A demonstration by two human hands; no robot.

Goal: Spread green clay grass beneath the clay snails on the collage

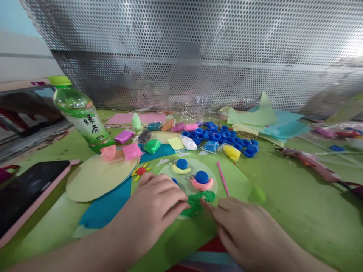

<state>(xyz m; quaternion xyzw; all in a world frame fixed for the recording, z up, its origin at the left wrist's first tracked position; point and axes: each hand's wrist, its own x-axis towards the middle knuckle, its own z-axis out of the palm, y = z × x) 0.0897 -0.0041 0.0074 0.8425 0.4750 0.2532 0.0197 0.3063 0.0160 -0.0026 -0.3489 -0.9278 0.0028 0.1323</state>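
Observation:
A flattened piece of dark green modelling clay (pixel 194 206) lies on the lower part of a pale green paper disc (pixel 210 186). My left hand (pixel 159 200) is closed, thumb and forefinger pinching at the clay's left edge. From the other side, my right hand (pixel 244 226) touches the clay with its index fingertip, the remaining fingers curled under. Just above are a pink clay snail (pixel 202 182) and a yellow clay snail (pixel 180 167), each with a blue cap as its shell. Another blue cap (pixel 175 181) is partly covered by my left hand. A red-and-yellow clay sun (pixel 140 171) sits left.
A pink stick (pixel 222 178) lies right of the disc. Behind are several clay packets (pixel 152 146) and a heap of blue bottle caps (pixel 221 134). A green tea bottle (pixel 82 117) and a phone (pixel 31 192) are left; a pink tool (pixel 320 166) lies right. Perforated metal (pixel 141 49) borders the back.

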